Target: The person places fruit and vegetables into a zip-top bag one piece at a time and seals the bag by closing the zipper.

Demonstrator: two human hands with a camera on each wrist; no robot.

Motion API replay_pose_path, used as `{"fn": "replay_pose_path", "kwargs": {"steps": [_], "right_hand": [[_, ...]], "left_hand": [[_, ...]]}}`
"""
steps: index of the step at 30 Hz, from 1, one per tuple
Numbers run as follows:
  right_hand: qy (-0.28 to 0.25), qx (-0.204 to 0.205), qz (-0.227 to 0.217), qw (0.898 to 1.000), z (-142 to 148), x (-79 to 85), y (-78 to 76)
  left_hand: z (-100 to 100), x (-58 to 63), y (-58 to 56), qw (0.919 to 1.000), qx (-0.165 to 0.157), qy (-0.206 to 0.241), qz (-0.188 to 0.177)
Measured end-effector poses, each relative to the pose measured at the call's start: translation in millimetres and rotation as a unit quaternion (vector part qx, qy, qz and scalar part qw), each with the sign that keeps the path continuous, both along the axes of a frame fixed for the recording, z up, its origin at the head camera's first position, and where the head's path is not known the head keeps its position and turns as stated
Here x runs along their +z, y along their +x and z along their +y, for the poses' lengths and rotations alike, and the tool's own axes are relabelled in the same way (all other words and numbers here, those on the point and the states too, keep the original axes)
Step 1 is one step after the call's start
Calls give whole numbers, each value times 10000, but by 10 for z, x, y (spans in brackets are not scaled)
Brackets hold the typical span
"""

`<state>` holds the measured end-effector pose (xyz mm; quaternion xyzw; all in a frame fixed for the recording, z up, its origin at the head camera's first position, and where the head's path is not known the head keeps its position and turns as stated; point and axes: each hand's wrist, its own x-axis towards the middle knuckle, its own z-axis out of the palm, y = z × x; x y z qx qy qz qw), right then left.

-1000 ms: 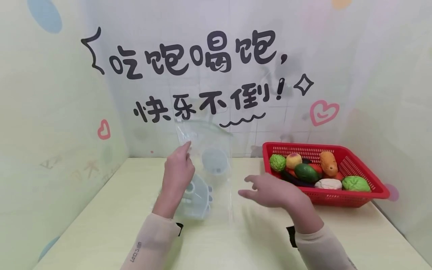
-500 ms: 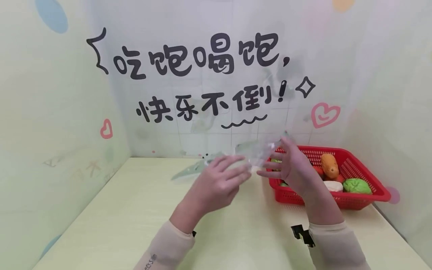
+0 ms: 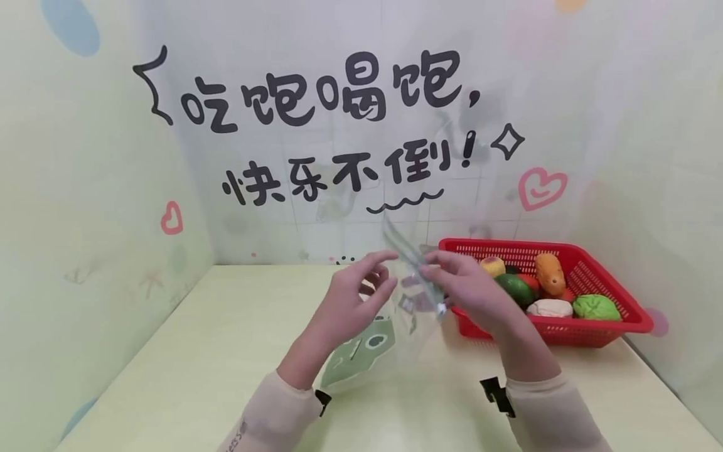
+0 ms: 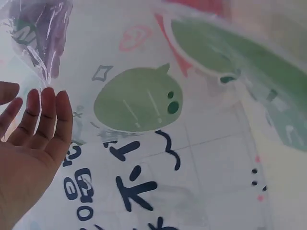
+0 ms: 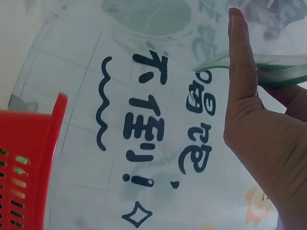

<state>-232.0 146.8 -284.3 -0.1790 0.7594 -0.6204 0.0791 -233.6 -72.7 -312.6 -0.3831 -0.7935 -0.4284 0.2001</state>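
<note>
Grip of the right hand [image 3: 471,292]: thumb and fingers pinch the green-edged mouth of a clear, soft plastic bag [image 3: 384,344] printed with a pale-green cartoon face. Grip of the left hand [image 3: 353,301]: fingers loosely curved, thumb apart, fingertips at the opposite side of the bag. The bag hangs tilted between the hands, before the middle of the pale yellow desk [image 3: 254,326]; whether its lower end touches the surface cannot be told. Near the desk's right edge, toward the rear corner, stands a red perforated plastic basket [image 3: 587,323] containing a light-green, cabbage-like piece [image 3: 597,308] and an orange oblong piece [image 3: 549,274].
</note>
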Motion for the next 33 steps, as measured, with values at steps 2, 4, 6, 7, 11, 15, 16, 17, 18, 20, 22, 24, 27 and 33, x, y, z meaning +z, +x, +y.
{"fn": "replay_pose_path", "kwargs": {"steps": [2, 4, 6, 7, 11, 15, 16, 17, 18, 20, 22, 24, 27, 33], "right_hand": [[97, 215, 124, 9996, -93, -12, 42], [195, 308, 255, 9990, -157, -27, 73], [292, 183, 352, 9988, -191, -39, 90], [303, 69, 375, 9988, -196, -44, 97], [189, -264, 285, 9991, -180, -32, 125], [2, -231, 197, 9995, -164, 1, 147], [-28, -212, 187, 9996, -162, 12, 152], [-37, -220, 193, 9996, -160, 22, 156], [-14, -254, 208, 9995, -157, 31, 155], [108, -414, 301, 9986, -133, 55, 157], [435, -765, 466, 9950, -89, 75, 149], [948, -1241, 667, 9855, -24, 98, 140], [2042, -2031, 1083, 9515, 98, 124, 128], [3074, -2523, 1356, 9074, 191, 186, 168]], "left_hand": [[5, 23, 27, 9969, 360, -343, 603], [9, 29, 50, 9915, 503, -700, 974], [13, 22, 62, 9868, 596, -874, 1226], [14, 18, 62, 9853, 628, -885, 1320], [13, 4, 56, 9801, 557, -775, 1740], [6, 22, 74, 9748, 556, -758, 2023], [3, 31, 78, 9730, 594, -795, 2086], [-3, 44, 81, 9708, 654, -851, 2146], [-13, 60, 82, 9686, 717, -903, 2202], [-52, 87, 70, 9650, 818, -970, 2294], [-120, 119, 56, 9637, 882, -979, 2321], [-213, 157, 48, 9639, 968, -993, 2274], [-355, 216, 55, 9616, 1239, -1109, 2184], [-458, 264, 43, 9689, 1372, -1025, 1787]]}}
